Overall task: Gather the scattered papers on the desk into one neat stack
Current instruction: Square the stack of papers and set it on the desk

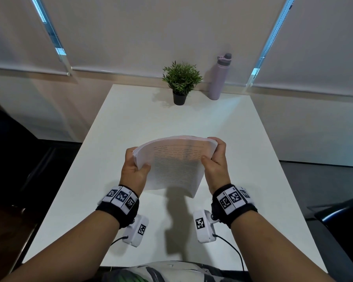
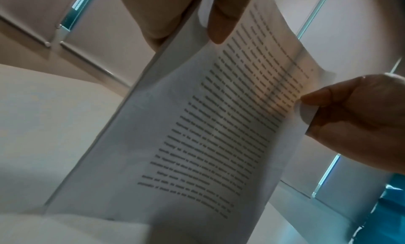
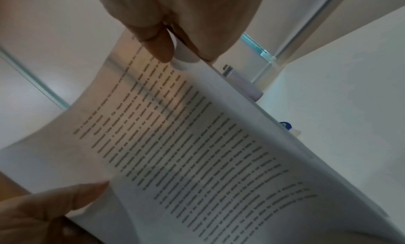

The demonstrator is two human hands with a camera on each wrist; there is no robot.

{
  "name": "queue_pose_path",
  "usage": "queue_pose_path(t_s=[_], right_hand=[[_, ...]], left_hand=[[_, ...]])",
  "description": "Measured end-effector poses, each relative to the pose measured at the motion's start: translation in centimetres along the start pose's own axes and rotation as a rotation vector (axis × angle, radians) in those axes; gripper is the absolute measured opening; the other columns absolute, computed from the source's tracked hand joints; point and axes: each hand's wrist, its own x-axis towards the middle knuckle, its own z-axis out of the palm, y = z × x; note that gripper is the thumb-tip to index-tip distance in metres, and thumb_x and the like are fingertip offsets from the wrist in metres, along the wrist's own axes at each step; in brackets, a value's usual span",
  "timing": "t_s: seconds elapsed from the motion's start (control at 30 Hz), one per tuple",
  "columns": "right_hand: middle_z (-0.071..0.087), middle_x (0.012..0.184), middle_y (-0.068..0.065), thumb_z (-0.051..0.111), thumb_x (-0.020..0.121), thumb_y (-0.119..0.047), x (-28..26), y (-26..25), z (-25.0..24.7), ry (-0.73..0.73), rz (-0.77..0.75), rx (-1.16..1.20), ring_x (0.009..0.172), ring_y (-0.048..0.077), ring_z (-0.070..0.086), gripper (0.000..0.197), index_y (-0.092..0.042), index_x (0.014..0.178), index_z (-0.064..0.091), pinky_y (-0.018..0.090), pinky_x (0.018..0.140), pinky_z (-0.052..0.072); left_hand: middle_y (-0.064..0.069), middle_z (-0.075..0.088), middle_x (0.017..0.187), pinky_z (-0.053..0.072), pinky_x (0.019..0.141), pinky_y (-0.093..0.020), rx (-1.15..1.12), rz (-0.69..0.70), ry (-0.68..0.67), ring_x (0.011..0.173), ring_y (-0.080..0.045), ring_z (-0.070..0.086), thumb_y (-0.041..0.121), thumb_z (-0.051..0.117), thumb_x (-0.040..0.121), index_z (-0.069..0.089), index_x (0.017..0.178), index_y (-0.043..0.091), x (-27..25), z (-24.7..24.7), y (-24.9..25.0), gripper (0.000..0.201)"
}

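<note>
The gathering looks done: the papers (image 1: 175, 163) are all in one bowed stack held upright above the counter (image 1: 243, 139), left hand (image 1: 134, 167) and right hand (image 1: 216, 159) each pinching a side edge, so only squaring and laying it down seem left.

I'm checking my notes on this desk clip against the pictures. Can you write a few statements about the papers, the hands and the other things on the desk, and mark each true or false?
1. Both hands hold the papers above the desk. True: the left hand grips one side, the right hand the other.
2. The top sheet is blank. False: it carries lines of printed text.
3. The plant stands left of the bottle. True.
4. The bottle lies on its side. False: it stands upright at the far edge.
5. The papers lie flat. False: they bow upward between the hands.
</note>
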Motion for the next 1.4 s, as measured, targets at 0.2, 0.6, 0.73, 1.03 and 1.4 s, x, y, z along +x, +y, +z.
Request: queue_pose_path(t_s=[0.2,0.6,0.73,1.03,1.4], right_hand=[[0.058,0.112,0.002,0.042,0.093,-0.012,-0.2,2.9,-0.4,-0.046,0.124,-0.207,0.099,0.009,0.054,0.032,-0.014,0.125,0.045,0.028,0.087,0.041],[0.069,0.091,0.004,0.052,0.092,-0.024,1.3,2.6,-1.6,-0.157,0.182,-0.341,0.081,0.012,0.06,0.012,-0.025,0.098,0.063,0.026,0.082,0.052],[0.068,0.085,0.009,0.049,0.096,-0.011,0.0,3.2,-1.5,-0.139,0.415,0.001,0.076,0.028,0.068,0.013,-0.011,0.097,0.062,0.037,0.072,0.057],[0.073,0.106,0.007,0.05,0.093,-0.008,-0.8,4.2,1.9,-0.274,0.477,0.032,0.089,0.028,0.07,0.026,-0.022,0.111,0.063,0.038,0.063,0.059],[0.065,0.078,0.014,0.047,0.084,0.007,3.1,10.7,-5.5,0.637,0.647,0.23,0.058,0.03,0.061,0.033,0.002,0.116,0.054,0.031,0.044,0.057]], left_hand=[[-0.003,0.06,0.108,0.041,0.086,-0.033,0.199,-0.194,-0.042,0.103,-0.025,0.054,0.02,0.056,0.089,0.053,0.124,0.015,0.4,0.1,-2.1,0.035],[-0.01,0.059,0.116,0.043,0.095,-0.034,0.077,-0.204,0.261,0.105,-0.026,0.055,0.012,0.056,0.089,0.051,0.125,0.008,3.0,-1.6,0.0,0.037],[-0.008,0.059,0.12,0.046,0.095,-0.039,-0.061,-0.4,0.403,0.11,-0.031,0.057,0.018,0.056,0.089,0.049,0.126,0.017,3.8,-3.1,-1.5,0.037],[-0.021,0.057,0.123,0.047,0.096,-0.05,-0.106,-0.661,0.335,0.111,-0.04,0.056,0.015,0.055,0.09,0.043,0.13,0.001,3.3,-2.6,-4.5,0.044],[-0.009,0.007,0.16,0.017,0.118,-0.037,0.858,-0.521,-0.175,0.147,-0.027,0.01,0.043,0.054,0.087,0.014,0.149,0.02,1.7,-3.9,-11.5,0.077]])
